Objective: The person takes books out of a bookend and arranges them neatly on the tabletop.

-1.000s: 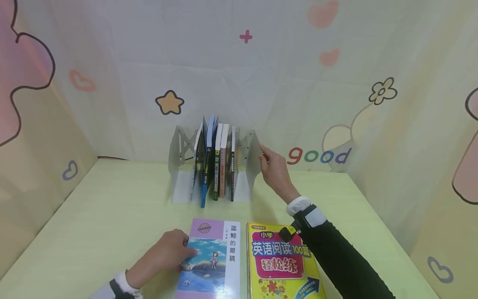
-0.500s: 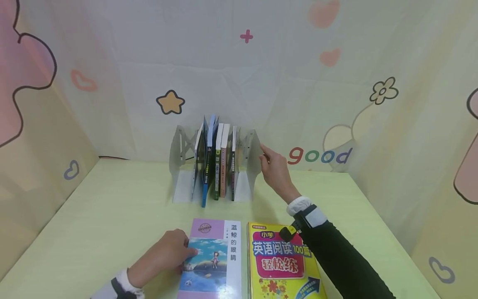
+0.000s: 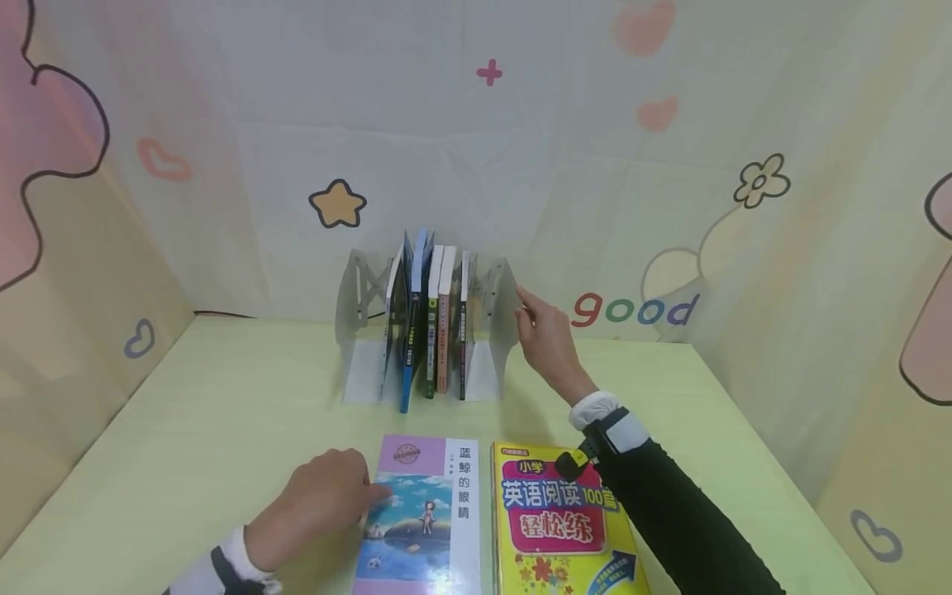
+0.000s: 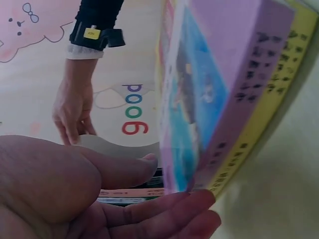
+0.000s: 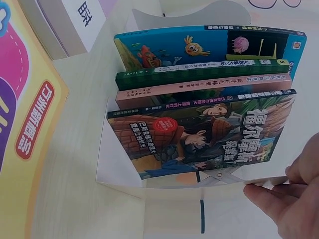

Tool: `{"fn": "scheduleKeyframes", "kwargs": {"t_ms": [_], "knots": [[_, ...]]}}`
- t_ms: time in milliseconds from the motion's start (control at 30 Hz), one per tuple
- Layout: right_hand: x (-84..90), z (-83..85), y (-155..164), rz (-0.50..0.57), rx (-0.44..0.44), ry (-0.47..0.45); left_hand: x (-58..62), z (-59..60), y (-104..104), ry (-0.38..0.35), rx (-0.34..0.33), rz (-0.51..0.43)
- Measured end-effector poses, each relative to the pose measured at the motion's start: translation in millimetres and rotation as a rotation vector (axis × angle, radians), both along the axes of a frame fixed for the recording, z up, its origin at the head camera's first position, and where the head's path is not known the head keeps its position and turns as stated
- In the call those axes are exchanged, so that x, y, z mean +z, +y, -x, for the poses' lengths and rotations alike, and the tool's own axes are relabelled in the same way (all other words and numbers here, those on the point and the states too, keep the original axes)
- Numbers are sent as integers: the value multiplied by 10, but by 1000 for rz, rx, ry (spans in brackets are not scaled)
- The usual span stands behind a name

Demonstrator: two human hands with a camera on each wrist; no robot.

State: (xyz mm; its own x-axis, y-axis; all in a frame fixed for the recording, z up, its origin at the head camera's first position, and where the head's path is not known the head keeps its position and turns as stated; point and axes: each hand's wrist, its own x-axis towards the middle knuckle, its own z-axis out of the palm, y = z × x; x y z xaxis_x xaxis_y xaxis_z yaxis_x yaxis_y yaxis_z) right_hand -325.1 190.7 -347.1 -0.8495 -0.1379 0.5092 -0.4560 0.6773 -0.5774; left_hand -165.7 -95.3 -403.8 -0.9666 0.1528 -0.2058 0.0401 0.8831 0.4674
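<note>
The right hand pinches the bookend; beside the left hand, thumb and fingers loosely parted, lies the purple book.

The purple book lies flat near the front of the tabletop, cover up, a white strip with dark characters running down beside a blue seaside picture of a small figure. It sits on a yellow-spined book. Farther back, I see the pale grey bookend standing upright, books upright or slightly leaning between its side panels.
</note>
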Motion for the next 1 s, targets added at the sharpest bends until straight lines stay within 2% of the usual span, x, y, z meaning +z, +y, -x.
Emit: {"fn": "scheduleKeyframes", "kwargs": {"t_ms": [267,467,567,667,800,1000], "knots": [[6,-14,-5,27,9,-14,428,39,-121,114,-43,52],[-2,-30,-6,31,5,-13,833,106,-206,197,-50,-14],[-11,-24,-9,32,4,-5,995,137,-206,259,-43,-64],[-21,-17,-4,35,7,-3,1085,182,-162,327,-24,-162],[-40,1,3,43,16,5,1116,257,-82,438,-18,-302],[-53,13,21,44,13,28,1141,463,-31,639,-23,-341]]}}
